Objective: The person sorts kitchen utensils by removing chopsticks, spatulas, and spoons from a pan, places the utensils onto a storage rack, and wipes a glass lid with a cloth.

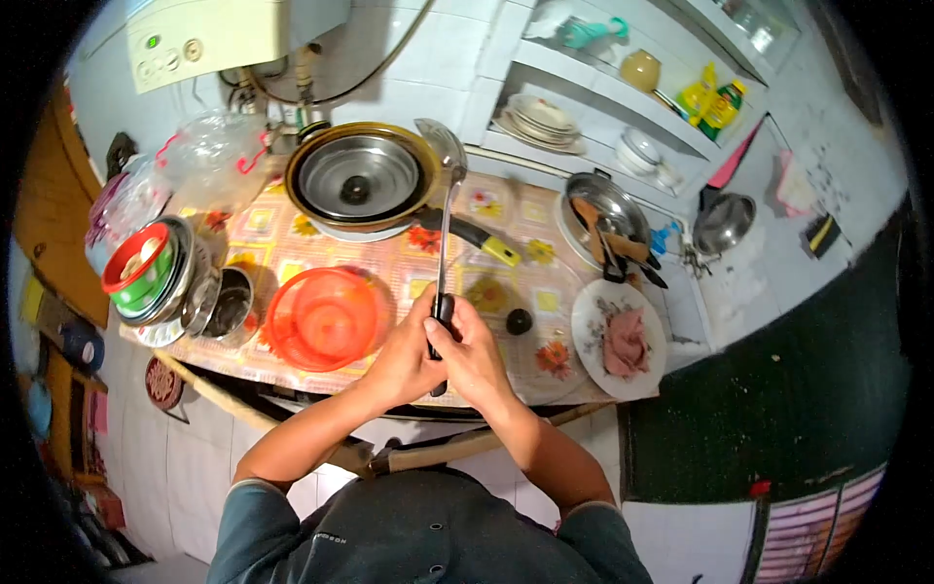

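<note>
Both my hands are wrapped round the black handle of a metal ladle (pixel 445 229), which points away from me over the table's near edge. My left hand (pixel 404 355) grips it from the left and my right hand (pixel 472 355) from the right, with the thumb on top. The ladle's head lies beside the rim of a stacked pan (pixel 292 190), whose black and yellow handle passes to the right. An orange-red plastic basin (pixel 326 319) sits just left of my left hand. Right of my right hand are a round black knob (pixel 519 321) and a white plate (pixel 591 336) with pink meat (pixel 626 343).
Stacked bowls (pixel 146 268) and a metal pot (pixel 232 302) stand at the table's left. A steel pan (pixel 608 209) with wooden-handled utensils is at the back right. Shelves (pixel 603 88) hold plates (pixel 540 122) and bottles. A water heater (pixel 209 39) hangs at the upper left.
</note>
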`<state>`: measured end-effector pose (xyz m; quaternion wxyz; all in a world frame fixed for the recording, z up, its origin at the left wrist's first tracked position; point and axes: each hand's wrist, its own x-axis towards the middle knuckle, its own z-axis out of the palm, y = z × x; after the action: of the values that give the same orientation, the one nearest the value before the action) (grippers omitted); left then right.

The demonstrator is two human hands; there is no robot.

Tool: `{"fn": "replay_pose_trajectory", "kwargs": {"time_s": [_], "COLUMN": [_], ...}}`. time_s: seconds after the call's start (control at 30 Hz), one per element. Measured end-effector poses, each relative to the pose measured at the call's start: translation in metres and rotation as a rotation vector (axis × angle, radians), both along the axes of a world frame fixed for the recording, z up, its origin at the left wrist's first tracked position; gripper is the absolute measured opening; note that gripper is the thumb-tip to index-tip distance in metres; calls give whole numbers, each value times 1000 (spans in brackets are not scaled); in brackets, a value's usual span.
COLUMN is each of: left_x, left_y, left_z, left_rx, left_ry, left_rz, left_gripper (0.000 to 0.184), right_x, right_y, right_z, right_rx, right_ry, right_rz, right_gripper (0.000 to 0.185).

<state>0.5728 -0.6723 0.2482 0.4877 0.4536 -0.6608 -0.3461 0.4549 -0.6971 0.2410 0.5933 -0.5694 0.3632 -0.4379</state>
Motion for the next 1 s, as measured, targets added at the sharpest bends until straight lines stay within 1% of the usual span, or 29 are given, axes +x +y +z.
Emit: {"fn": "replay_pose_trajectory", "kwargs": {"time_s": [0.07,0.1,0.17,0.2,0.23,0.27,0.33,0.37,0.4,0.47,0.5,0.53,0.57,0.63,0.67,0.7,0.73,0.8,0.83,0.87,0.93,0.97,1.0], "left_x": [-7,-11,-18,-21,-25,-28,-36,-46,-50,-65,-69,-75,-84,-99,-106,-110,-115,-124,-127,-129,-133,-134,-136], "left_y": [-5,-7,-9,-11,-20,-26,-39,-48,-55,-79,-93,-110,-126,-143,-147,-150,-155,-166,-163,-167,-175,-178,-180], "left_z": [5,8,17,21,19,23,30,29,34,25,38,31,22,23,26,29,26,14,22,21,17,14,9], "left_rx": [-13,-25,-79,-130,-249,-253,-73,-172,-121,-58,-82,1,2,-3,-18,-35,-41,-106,-70,-72,-59,-61,-35], "left_ry": [10,18,-8,-36,-84,-84,-97,-50,-96,23,-103,-104,-95,-94,-102,-111,-117,-91,-106,-109,-213,-213,-151], "left_rz": [-57,-89,-124,-147,-156,-163,-251,-225,-258,-336,-409,-427,-411,-395,-302,-209,-207,-125,-106,-103,-34,-27,-53], "left_gripper": [80,80,81,82,78,78,71,63,76,66,52,40,40,41,42,43,43,43,41,41,41,41,43], "right_x": [-10,-15,-27,-34,-44,-55,-68,-72,-76,-84,-87,-91,-94,-106,-113,-116,-120,-127,-131,-137,-141,-141,-141], "right_y": [1,0,-4,-13,-18,-22,-30,-34,-38,-50,-57,-67,-81,-110,-126,-138,-148,-166,-182,-195,-205,-220,-244], "right_z": [9,11,15,12,12,13,17,20,23,29,30,28,25,19,14,16,17,19,13,4,6,-7,-33], "right_rx": [-56,-57,-242,-211,-152,-92,-92,-71,-52,19,33,49,60,130,170,156,151,279,337,336,400,399,285], "right_ry": [129,132,325,266,151,35,39,4,-31,-138,-161,-184,-173,-227,-244,-266,-273,-333,-370,-373,-398,-398,-369], "right_rz": [-59,-71,-203,-216,-187,-157,-158,-201,-244,-304,-347,-390,-443,-453,-462,-467,-464,-574,-584,-580,-569,-563,-666], "right_gripper": [32,32,33,33,32,32,31,28,26,24,23,21,18,21,21,21,21,22,26,26,33,33,29]}}
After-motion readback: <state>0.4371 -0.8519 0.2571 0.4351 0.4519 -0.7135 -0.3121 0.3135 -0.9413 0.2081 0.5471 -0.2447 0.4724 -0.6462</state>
